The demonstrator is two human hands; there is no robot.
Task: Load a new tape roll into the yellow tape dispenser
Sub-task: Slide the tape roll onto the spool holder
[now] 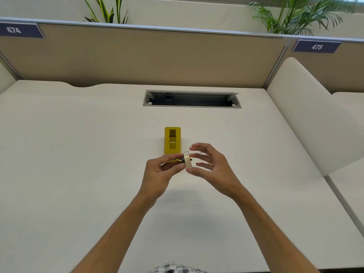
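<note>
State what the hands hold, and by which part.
Left hand pinches the black hub of the white tape roll; right hand is open, thumb touching the roll's lower rim.

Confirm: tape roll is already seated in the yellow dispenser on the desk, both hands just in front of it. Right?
Not quite. The head view shows the tape roll not in the yellow dispenser: it is held in the air between the left hand and right hand, just in front of it. The dispenser's slot looks empty. The dispenser is on the desk as you said.
</note>
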